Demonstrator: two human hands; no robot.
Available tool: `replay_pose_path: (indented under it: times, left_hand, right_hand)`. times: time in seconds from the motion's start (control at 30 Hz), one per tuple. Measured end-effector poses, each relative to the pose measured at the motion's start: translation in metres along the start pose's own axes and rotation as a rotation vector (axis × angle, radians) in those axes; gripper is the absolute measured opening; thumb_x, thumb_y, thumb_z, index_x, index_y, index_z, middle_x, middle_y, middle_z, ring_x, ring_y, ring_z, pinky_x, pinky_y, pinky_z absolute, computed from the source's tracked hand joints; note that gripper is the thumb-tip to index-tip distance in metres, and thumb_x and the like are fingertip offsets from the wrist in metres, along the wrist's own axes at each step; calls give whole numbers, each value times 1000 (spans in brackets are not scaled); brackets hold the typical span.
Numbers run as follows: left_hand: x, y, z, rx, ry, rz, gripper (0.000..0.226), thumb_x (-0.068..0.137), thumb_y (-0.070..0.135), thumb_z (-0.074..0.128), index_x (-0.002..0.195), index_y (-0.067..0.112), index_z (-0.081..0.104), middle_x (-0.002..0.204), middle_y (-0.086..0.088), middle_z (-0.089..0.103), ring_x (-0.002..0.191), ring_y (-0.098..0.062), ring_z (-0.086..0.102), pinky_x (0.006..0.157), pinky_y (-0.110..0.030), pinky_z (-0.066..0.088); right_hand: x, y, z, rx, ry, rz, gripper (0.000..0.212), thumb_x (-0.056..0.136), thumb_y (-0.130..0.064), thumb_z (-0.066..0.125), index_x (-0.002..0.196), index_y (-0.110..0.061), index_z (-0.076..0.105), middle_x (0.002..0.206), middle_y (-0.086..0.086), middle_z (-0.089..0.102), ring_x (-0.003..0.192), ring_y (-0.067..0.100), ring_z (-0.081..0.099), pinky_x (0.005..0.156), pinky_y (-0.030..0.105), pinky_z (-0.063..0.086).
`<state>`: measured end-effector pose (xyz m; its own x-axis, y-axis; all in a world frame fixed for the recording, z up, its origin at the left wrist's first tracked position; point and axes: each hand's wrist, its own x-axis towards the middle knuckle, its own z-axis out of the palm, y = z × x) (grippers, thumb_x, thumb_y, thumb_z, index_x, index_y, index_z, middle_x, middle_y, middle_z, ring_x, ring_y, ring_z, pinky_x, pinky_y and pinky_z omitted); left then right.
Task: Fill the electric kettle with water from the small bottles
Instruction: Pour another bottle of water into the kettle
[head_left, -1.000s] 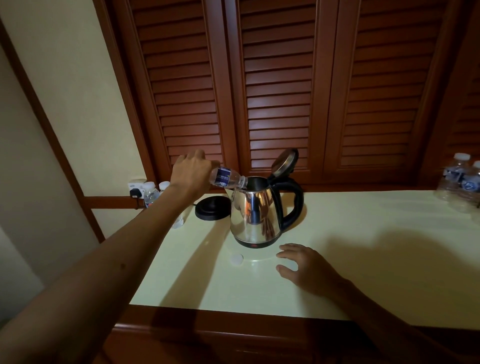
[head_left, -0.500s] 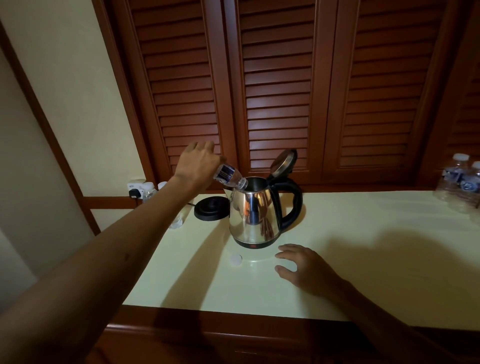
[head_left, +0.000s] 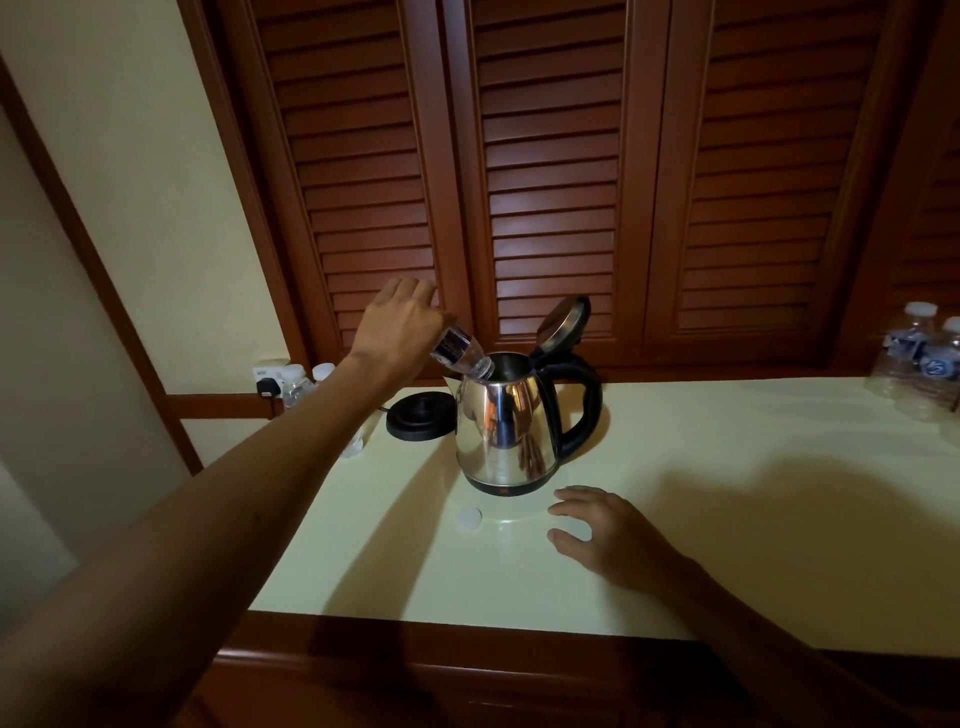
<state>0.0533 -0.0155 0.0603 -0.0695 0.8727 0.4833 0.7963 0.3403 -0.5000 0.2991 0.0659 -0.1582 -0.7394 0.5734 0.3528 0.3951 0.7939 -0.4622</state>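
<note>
Tipping a small bottle (head_left: 460, 353) into the open kettle (head_left: 506, 428), left hand (head_left: 397, 325) grasping it; right hand (head_left: 615, 535) rests released on the bench (head_left: 727, 519)

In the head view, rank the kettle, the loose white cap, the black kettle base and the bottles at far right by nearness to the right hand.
From the right hand:
1. Kettle, just beyond the fingertips.
2. Loose white cap, on the counter to its left.
3. Black kettle base, behind and left of the kettle.
4. Bottles at far right, by the counter's back edge.

The left hand (head_left: 397, 325) hides the small bottle's (head_left: 462, 353) base; its water level is unreadable.
</note>
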Motion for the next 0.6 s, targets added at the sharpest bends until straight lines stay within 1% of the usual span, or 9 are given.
replay_pose_path:
  times: [0.03, 0.13, 0.17, 0.23, 0.27, 0.33, 0.43, 0.53, 0.6]
  left_hand:
    - [-2, 0, 2, -14, -7, -21, 53, 89, 29, 68, 139, 27, 51, 126, -12, 51, 121, -30, 47, 102, -39, 40]
    - [-12, -3, 12, -52, -20, -85, 52, 88, 34, 69, 137, 29, 53, 120, -11, 57, 113, -29, 54, 94, -38, 46]
    - [-15, -4, 16, -54, -19, -98, 51, 89, 36, 67, 137, 30, 53, 118, -10, 59, 111, -29, 55, 93, -38, 47]
    - [-19, -5, 24, -53, -21, -125, 50, 90, 41, 66, 136, 29, 54, 116, -10, 62, 109, -29, 57, 94, -38, 46]
    - [-22, -6, 27, -50, -31, -137, 50, 89, 42, 66, 136, 29, 54, 115, -9, 64, 109, -29, 58, 96, -39, 45]
    - [-27, -5, 31, -49, -47, -169, 49, 88, 43, 67, 133, 27, 57, 112, -9, 67, 107, -30, 59, 95, -39, 45]
    - [-36, -1, 36, -125, -99, -272, 45, 82, 39, 71, 125, 26, 61, 102, -7, 69, 99, -30, 61, 80, -35, 47]
    - [-43, 7, 46, -359, -175, -414, 42, 78, 42, 74, 112, 19, 63, 96, -7, 69, 88, -29, 64, 66, -31, 43]
    - [-51, 11, 58, -559, -195, -468, 47, 77, 46, 77, 109, 17, 60, 95, -7, 68, 83, -26, 63, 64, -32, 45]
  right_hand:
    - [0, 1, 0, 5, 5, -2, 48, 82, -50, 59, 119, -21, 67, 135, -6, 56, 127, 5, 45, 107, 18, 32]
    - [1, 2, 1, 3, 12, -1, 47, 82, -49, 60, 117, -19, 68, 134, -6, 58, 126, 5, 47, 103, 15, 30]
    - [1, 2, 1, -3, 15, -8, 47, 82, -48, 60, 116, -18, 69, 132, -4, 59, 125, 6, 49, 103, 16, 32]
    - [0, 3, 5, -19, 48, -52, 48, 82, -50, 58, 112, -15, 71, 126, 0, 64, 120, 11, 55, 102, 29, 45]
    - [0, 3, 6, -24, 63, -67, 50, 82, -52, 57, 111, -14, 71, 125, 1, 64, 120, 12, 56, 100, 35, 48]
    - [1, 2, 4, -27, 54, -38, 49, 82, -52, 57, 114, -17, 70, 129, -3, 61, 123, 10, 52, 104, 34, 44]
    - [1, 0, 4, -29, 20, 17, 47, 83, -50, 58, 120, -23, 66, 137, -8, 55, 129, 6, 44, 109, 25, 33]
    - [2, -4, 3, -86, -22, 14, 46, 88, -47, 56, 127, -24, 61, 143, -9, 48, 133, 6, 39, 111, 23, 26]
    - [4, -7, 1, -133, -65, 29, 46, 91, -45, 53, 131, -24, 57, 146, -9, 44, 135, 8, 35, 111, 24, 24]
